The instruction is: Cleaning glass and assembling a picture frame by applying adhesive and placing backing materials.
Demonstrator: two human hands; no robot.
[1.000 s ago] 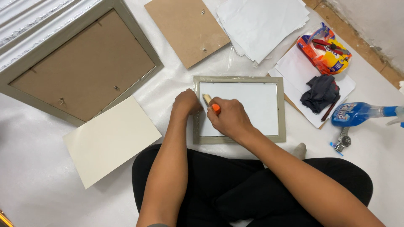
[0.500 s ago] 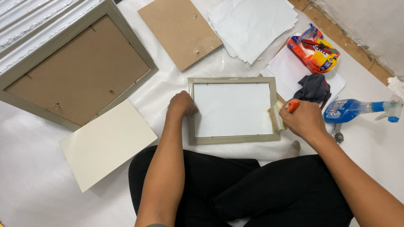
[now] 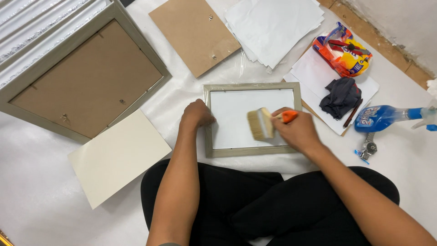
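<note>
A small grey picture frame (image 3: 251,86) lies flat on the white floor covering in front of my crossed legs, its white pane (image 3: 234,114) facing up. My left hand (image 3: 196,115) rests as a loose fist on the frame's left edge, holding it down. My right hand (image 3: 297,131) grips a paintbrush (image 3: 263,123) with an orange handle and pale bristles. The bristles lie over the right half of the pane.
A large grey frame (image 3: 82,77) lies face down at the upper left, a cream card (image 3: 119,156) below it. A brown backing board (image 3: 195,33) and white sheets (image 3: 273,25) lie behind. At the right are a dark cloth (image 3: 340,96), a colourful bag (image 3: 346,52), a blue spray bottle (image 3: 387,117) and a watch (image 3: 368,148).
My right hand swept from the frame's left side to its right edge, then came back with the brush onto the pane. My left hand stayed on the left edge.
</note>
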